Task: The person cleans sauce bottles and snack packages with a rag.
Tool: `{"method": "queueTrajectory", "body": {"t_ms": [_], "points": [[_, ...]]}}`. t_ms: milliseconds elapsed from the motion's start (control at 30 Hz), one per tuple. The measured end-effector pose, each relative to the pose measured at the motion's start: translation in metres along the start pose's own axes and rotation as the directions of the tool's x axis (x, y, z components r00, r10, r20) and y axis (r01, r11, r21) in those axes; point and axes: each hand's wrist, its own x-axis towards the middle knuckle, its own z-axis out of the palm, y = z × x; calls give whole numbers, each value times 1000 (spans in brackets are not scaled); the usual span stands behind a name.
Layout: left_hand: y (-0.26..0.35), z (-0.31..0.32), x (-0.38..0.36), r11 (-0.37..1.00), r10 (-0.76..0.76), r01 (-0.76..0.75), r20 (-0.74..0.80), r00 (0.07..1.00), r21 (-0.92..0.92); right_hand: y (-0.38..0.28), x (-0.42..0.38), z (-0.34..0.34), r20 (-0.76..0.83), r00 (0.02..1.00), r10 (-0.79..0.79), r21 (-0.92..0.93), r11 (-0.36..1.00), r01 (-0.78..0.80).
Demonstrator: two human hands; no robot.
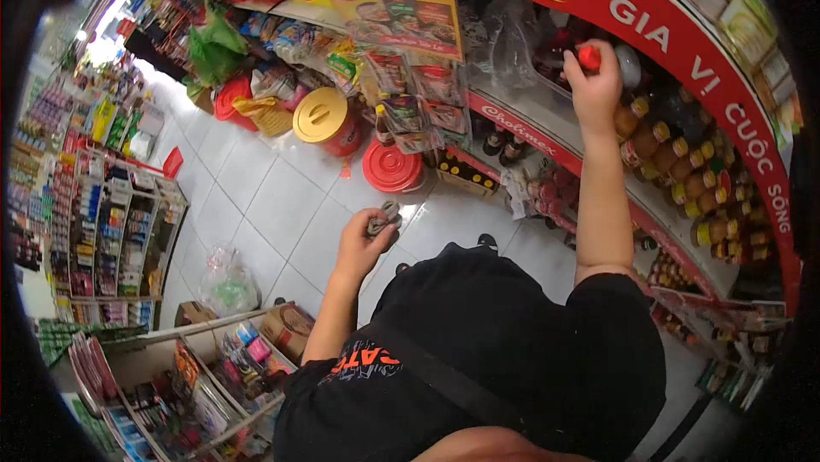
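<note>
Reaching up to the red display shelf (547, 133), the right hand (594, 86) is closed around the top of a red-capped bottle (589, 57); the fingers wrap the neck, so only the red cap shows above the knuckles, and the bottle's body is hidden behind the hand; it stands on the upper tier, among dark bottles, just left of a white-capped one (628, 65); rows of yellow-capped jars (683, 180) fill the tiers just right of and below the wrist. The left hand (366, 244) hangs lower, over the white tiled floor (273, 197), well apart from the shelf; its fingers are clenched on a small grey crumpled thing (384, 218) that pokes out above the thumb; what it is cannot be told. Beyond that hand, on the floor, stand a red bucket with a yellow lid (323, 119) and a red-lidded tub (393, 167), both near the shelf's foot.
</note>
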Motion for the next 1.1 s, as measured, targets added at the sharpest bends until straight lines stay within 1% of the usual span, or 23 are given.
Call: {"method": "queueTrajectory", "body": {"t_ms": [67, 100, 167, 200, 233, 333, 367, 400, 467, 500, 600, 700, 800, 900, 933, 1000, 1033, 1067, 1100], "points": [[8, -5, -4, 990, -133, 134, 9, 991, -53, 13, 9, 0, -32, 999, -39, -99, 994, 36], [-3, -5, -4, 997, -69, 68, -19, 997, -48, 10, 13, -2, -42, 997, -66, -164, 985, 58], [-17, -5, -3, 999, -22, 23, -48, 999, 22, 24, 22, -3, 23, 999, -29, -190, 981, 33], [-19, -5, -2, 999, 2, 1, -66, 998, 54, 32, 27, -2, 58, 998, -13, -201, 979, 24], [-19, -4, -2, 998, 19, -15, -63, 998, 65, 38, 29, -1, 121, 992, 32, -155, 988, -13], [-8, 0, 0, 995, 60, -56, -55, 997, 77, 44, 32, 8, 266, 956, 123, -348, 937, -23], [-3, 2, 0, 995, 67, -63, -47, 997, 74, 43, 33, 12, 297, 940, 166, -475, 880, -5], [1, 4, 0, 995, 72, -69, -39, 997, 72, 35, 34, 14, 351, 915, 200, -520, 854, 13], [2, 3, 3, 982, 128, -125, -13, 992, 142, 20, 38, 14, 451, 849, 276, -597, 800, 57], [3, 3, 3, 973, 153, -151, -1, 988, 177, 22, 40, 16, 492, 818, 299, -609, 790, 77], [12, 4, 3, 975, 138, -136, -3, 990, 176, 30, 44, 24, 605, 749, 271, -637, 729, 251], [5, 4, 3, 951, 204, -203, 20, 979, 235, 50, 40, 29, 631, 761, 150, -630, 671, 390], [8, 8, 0, 988, 96, -94, -16, 995, 124, 53, 40, 36, 662, 708, 245, -671, 614, 415], [10, 6, -2, 966, 161, -154, -17, 987, 209, 48, 40, 34, 644, 720, 259, -647, 687, 331], [10, 7, -2, 961, 176, -168, -17, 984, 220, 48, 45, 29, 656, 693, 297, -596, 767, 235], [8, 5, -2, 949, 209, -198, -21, 978, 244, 52, 59, 23, 687, 634, 355, -476, 879, 23], [6, 5, -3, 955, 183, -172, -23, 983, 242, 69, 65, 22, 672, 694, 257, -390, 920, 38], [2, 5, -4, 959, 178, -166, -31, 984, 229, 84, 72, 15, 619, 776, 119, -420, 886, 199], [-3, 6, -5, 963, 173, -160, -40, 984, 218, 86, 76, 9, 566, 824, -34, -456, 819, 347]]}}
